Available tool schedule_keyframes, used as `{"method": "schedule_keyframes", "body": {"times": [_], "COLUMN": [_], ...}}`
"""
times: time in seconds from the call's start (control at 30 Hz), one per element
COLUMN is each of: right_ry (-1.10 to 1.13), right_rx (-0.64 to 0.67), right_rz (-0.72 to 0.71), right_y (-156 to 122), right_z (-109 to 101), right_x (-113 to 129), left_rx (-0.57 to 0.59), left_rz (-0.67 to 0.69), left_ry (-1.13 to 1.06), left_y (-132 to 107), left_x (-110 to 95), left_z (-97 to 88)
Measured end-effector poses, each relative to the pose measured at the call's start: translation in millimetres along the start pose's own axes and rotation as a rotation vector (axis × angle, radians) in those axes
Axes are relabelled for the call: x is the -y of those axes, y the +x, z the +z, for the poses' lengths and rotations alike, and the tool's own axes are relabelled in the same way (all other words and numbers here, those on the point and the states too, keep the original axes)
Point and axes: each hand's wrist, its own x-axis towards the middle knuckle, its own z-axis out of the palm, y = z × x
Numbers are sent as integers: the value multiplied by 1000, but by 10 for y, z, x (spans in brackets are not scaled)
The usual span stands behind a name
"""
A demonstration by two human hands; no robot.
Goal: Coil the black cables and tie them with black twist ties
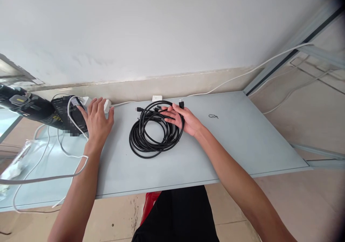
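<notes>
A black cable coil [147, 152], with loops overlapping, lies on the grey-blue table in front of me. One plug [139, 109] points out at its left; another, with a pale metal tip, stands up beside my right thumb. My right hand [185, 120] has its thumb over the upper loops at the right side and its fingers reaching inside the ring, so the cable is held between them. My left hand [99, 121] is held with fingers apart at the left, near a white power strip [107, 106] and a dark-screened phone [71, 114]; it holds nothing.
A small black twist tie [213, 116] lies right of the coil. Behind it sits a white box [157, 98] by the wall. At left are a black cylindrical object [29, 105], loose white cords [45, 179] and a clear plastic bag [16, 168]. A metal frame [285, 48] rises at right.
</notes>
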Motion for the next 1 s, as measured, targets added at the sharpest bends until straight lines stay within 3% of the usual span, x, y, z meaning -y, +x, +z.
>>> {"method": "schedule_keyframes", "body": {"times": [0.37, 0.73, 1.0], "right_ry": [-75, -102, -110], "right_rx": [-25, -94, -101], "right_rz": [27, 19, 42], "right_y": [-20, -45, -42], "right_z": [50, 72, 79], "right_x": [31, 38, 51], "left_rx": [42, 21, 53], "left_rz": [-61, -39, -58], "left_ry": [44, 38, 30], "left_y": [-161, -56, -127], "left_x": [-76, 68, 9], "left_z": [10, 47, 13]}}
